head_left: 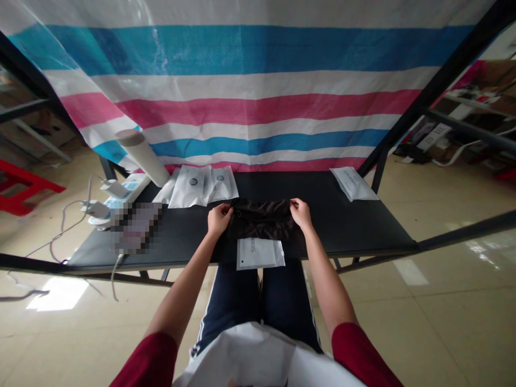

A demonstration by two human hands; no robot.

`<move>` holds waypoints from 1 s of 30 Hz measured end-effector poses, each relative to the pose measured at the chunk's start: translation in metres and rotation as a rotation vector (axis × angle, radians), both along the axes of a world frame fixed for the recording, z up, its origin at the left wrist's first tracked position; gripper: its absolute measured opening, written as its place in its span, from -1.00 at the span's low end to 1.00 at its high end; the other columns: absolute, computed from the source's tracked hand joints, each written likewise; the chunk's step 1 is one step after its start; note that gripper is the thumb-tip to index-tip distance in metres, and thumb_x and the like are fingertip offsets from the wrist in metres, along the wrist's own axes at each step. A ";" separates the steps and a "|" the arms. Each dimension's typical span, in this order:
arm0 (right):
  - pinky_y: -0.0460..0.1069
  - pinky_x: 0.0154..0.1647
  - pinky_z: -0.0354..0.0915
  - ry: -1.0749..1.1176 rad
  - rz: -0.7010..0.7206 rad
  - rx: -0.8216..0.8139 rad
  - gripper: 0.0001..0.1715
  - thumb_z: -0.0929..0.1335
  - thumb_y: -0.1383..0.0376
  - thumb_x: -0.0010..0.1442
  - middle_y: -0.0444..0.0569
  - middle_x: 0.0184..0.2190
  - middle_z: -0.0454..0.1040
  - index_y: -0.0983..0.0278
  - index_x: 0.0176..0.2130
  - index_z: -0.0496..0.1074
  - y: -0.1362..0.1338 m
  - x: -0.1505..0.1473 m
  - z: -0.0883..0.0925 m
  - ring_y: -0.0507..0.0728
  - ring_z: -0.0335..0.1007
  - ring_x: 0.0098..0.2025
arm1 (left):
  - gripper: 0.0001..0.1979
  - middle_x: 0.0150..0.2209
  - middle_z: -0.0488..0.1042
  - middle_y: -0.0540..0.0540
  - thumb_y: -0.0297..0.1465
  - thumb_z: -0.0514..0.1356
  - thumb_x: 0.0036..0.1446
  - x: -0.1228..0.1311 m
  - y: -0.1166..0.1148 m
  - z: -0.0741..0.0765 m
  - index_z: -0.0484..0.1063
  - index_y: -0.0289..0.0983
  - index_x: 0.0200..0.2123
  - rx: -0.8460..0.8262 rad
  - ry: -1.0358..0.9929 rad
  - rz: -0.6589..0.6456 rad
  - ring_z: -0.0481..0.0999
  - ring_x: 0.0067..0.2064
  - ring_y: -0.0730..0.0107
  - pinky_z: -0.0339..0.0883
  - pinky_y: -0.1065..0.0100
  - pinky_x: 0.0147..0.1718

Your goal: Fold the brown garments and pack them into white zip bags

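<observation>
A dark, soft fabric piece [260, 219], perhaps a pouch or folded garment, lies on the black table with a thin cord loop near its left end. My left hand [220, 219] pinches its upper left corner. At the upper right corner, my right hand [300, 213] grips the cloth between closed fingers. The fabric is stretched sideways between both hands. Just below it, a flat white plastic bag [260, 255] with printed lettering overhangs the table's front edge.
White printed packets [191, 185] lie at the back left beside a leaning white bottle [143, 157]. A power strip [127, 193] with chargers and a blurred-out phone [136, 228] with its cable occupy the left end. Another white packet [353, 184] rests back right. A striped sheet [250, 80] hangs behind.
</observation>
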State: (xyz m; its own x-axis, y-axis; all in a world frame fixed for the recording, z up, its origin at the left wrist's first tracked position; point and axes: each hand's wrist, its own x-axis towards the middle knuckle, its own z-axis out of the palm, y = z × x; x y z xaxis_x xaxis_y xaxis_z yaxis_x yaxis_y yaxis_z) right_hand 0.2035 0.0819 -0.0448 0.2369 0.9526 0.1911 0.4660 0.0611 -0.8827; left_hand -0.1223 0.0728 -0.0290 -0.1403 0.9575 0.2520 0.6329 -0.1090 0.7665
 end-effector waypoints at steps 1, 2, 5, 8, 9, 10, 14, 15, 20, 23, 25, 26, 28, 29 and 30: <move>0.04 -0.36 0.36 -0.046 -0.028 0.008 -0.70 0.31 0.15 0.12 0.05 -0.43 0.57 0.27 -0.26 0.52 0.003 -0.001 0.000 0.21 0.51 -0.41 | -0.77 -0.44 0.56 -0.09 -0.22 0.22 0.03 0.000 0.000 0.000 0.55 -0.25 -0.35 -0.001 0.005 0.003 0.49 -0.41 0.28 0.25 0.33 -0.39; 0.05 -0.32 0.36 -0.086 -0.049 0.013 -0.73 0.32 0.17 0.11 0.06 -0.43 0.58 0.26 -0.28 0.53 0.006 -0.002 0.000 0.22 0.52 -0.38 | -0.78 -0.45 0.55 -0.08 -0.22 0.23 0.03 0.001 -0.001 0.000 0.54 -0.24 -0.35 -0.001 0.008 0.007 0.49 -0.41 0.29 0.25 0.34 -0.40; 0.04 -0.30 0.36 -0.155 -0.087 0.020 -0.79 0.35 0.18 0.09 0.05 -0.47 0.58 0.24 -0.35 0.55 0.014 -0.004 0.001 0.22 0.53 -0.39 | -0.80 -0.47 0.52 -0.04 -0.23 0.23 0.02 0.002 -0.004 0.001 0.51 -0.23 -0.33 0.000 0.008 0.028 0.47 -0.43 0.33 0.24 0.36 -0.41; 0.02 -0.36 0.36 -0.114 -0.093 0.036 -0.69 0.34 0.08 0.14 0.03 -0.52 0.55 0.26 -0.34 0.54 0.015 -0.004 0.002 0.18 0.49 -0.48 | -0.80 -0.51 0.47 0.00 -0.22 0.23 0.03 0.003 -0.007 0.003 0.49 -0.22 -0.33 0.011 0.005 0.070 0.42 -0.47 0.38 0.22 0.38 -0.43; 0.01 -0.38 0.36 -0.080 -0.082 0.043 -0.62 0.33 0.03 0.16 0.03 -0.51 0.55 0.27 -0.31 0.54 0.014 -0.004 0.002 0.17 0.48 -0.49 | -0.79 -0.51 0.46 0.00 -0.20 0.22 0.05 0.004 -0.008 0.004 0.48 -0.22 -0.34 0.018 -0.003 0.080 0.41 -0.48 0.39 0.21 0.39 -0.44; 0.01 -0.40 0.36 -0.043 -0.064 0.050 -0.56 0.31 -0.02 0.17 0.04 -0.48 0.55 0.28 -0.28 0.53 0.012 -0.003 0.002 0.16 0.48 -0.50 | -0.77 -0.51 0.45 0.00 -0.18 0.21 0.07 0.004 -0.010 0.004 0.48 -0.23 -0.36 0.026 -0.017 0.083 0.41 -0.48 0.39 0.21 0.39 -0.44; 0.00 -0.36 0.39 0.052 -0.005 0.085 -0.43 0.29 -0.13 0.17 0.09 -0.36 0.58 0.30 -0.22 0.50 -0.004 0.001 0.001 0.16 0.51 -0.41 | -0.69 -0.48 0.48 -0.03 -0.11 0.14 0.16 0.005 -0.017 0.005 0.46 -0.24 -0.36 0.056 -0.083 0.048 0.44 -0.44 0.37 0.23 0.40 -0.43; 0.01 -0.34 0.39 0.062 0.001 0.088 -0.43 0.29 -0.14 0.17 0.10 -0.34 0.59 0.30 -0.22 0.50 -0.010 0.002 0.001 0.17 0.52 -0.38 | -0.68 -0.48 0.48 -0.03 -0.11 0.14 0.17 0.005 -0.019 0.005 0.46 -0.24 -0.35 0.059 -0.096 0.035 0.44 -0.43 0.37 0.23 0.40 -0.43; 0.03 -0.29 0.38 0.041 0.021 0.077 -0.48 0.30 -0.10 0.21 0.11 -0.33 0.59 0.29 -0.23 0.52 -0.040 0.002 0.005 0.20 0.52 -0.31 | -0.67 -0.47 0.46 -0.02 -0.10 0.13 0.20 0.006 -0.033 0.005 0.47 -0.24 -0.31 0.038 -0.085 -0.036 0.43 -0.43 0.37 0.23 0.40 -0.42; 0.06 -0.22 0.38 -0.047 0.031 0.115 -0.52 0.29 -0.05 0.24 0.10 -0.28 0.58 0.27 -0.21 0.54 -0.054 0.000 0.007 0.21 0.50 -0.28 | -0.67 -0.41 0.47 -0.05 -0.10 0.12 0.21 0.006 -0.042 0.005 0.48 -0.24 -0.28 0.043 -0.049 -0.072 0.43 -0.40 0.36 0.26 0.37 -0.38; 0.09 -0.14 0.37 -0.125 0.044 0.151 -0.54 0.27 -0.01 0.26 0.10 -0.24 0.57 0.26 -0.18 0.54 -0.060 -0.002 0.008 0.22 0.48 -0.22 | -0.66 -0.36 0.48 -0.08 -0.11 0.10 0.23 0.006 -0.048 0.006 0.50 -0.24 -0.27 0.061 -0.042 -0.079 0.44 -0.35 0.33 0.28 0.35 -0.35; 0.10 -0.11 0.36 -0.168 0.045 0.159 -0.55 0.27 -0.01 0.26 0.10 -0.23 0.56 0.26 -0.16 0.55 -0.061 -0.004 0.008 0.23 0.47 -0.19 | -0.66 -0.34 0.48 -0.09 -0.11 0.10 0.23 0.006 -0.052 0.006 0.50 -0.24 -0.27 0.066 -0.040 -0.077 0.44 -0.33 0.32 0.29 0.34 -0.33; 0.13 -0.07 0.33 -0.250 0.022 0.159 -0.54 0.29 -0.01 0.24 0.11 -0.22 0.54 0.26 -0.13 0.55 -0.062 -0.007 0.007 0.25 0.43 -0.15 | -0.66 -0.33 0.47 -0.09 -0.11 0.10 0.23 0.006 -0.058 0.006 0.52 -0.23 -0.27 0.062 -0.030 -0.070 0.44 -0.31 0.30 0.29 0.33 -0.32; 0.14 -0.05 0.32 -0.282 0.004 0.155 -0.54 0.31 -0.01 0.23 0.11 -0.22 0.53 0.26 -0.12 0.55 -0.062 -0.009 0.006 0.26 0.42 -0.14 | -0.67 -0.35 0.46 -0.08 -0.11 0.12 0.21 0.006 -0.061 0.005 0.53 -0.23 -0.27 0.057 -0.021 -0.066 0.43 -0.31 0.30 0.29 0.32 -0.32; 0.15 -0.04 0.32 -0.307 -0.013 0.151 -0.54 0.32 -0.01 0.21 0.12 -0.21 0.52 0.26 -0.12 0.55 -0.062 -0.010 0.005 0.27 0.40 -0.14 | -0.68 -0.36 0.45 -0.08 -0.12 0.13 0.20 0.006 -0.063 0.005 0.53 -0.22 -0.27 0.051 -0.010 -0.061 0.42 -0.32 0.29 0.29 0.32 -0.33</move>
State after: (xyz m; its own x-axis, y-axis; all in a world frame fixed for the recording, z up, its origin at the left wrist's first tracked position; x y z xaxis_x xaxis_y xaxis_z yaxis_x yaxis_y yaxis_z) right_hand 0.1936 0.0196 -0.0400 0.1586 0.9056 0.3935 0.7099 0.1724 -0.6829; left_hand -0.1163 0.0093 -0.0239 -0.0847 0.9503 0.2996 0.6161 -0.1864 0.7653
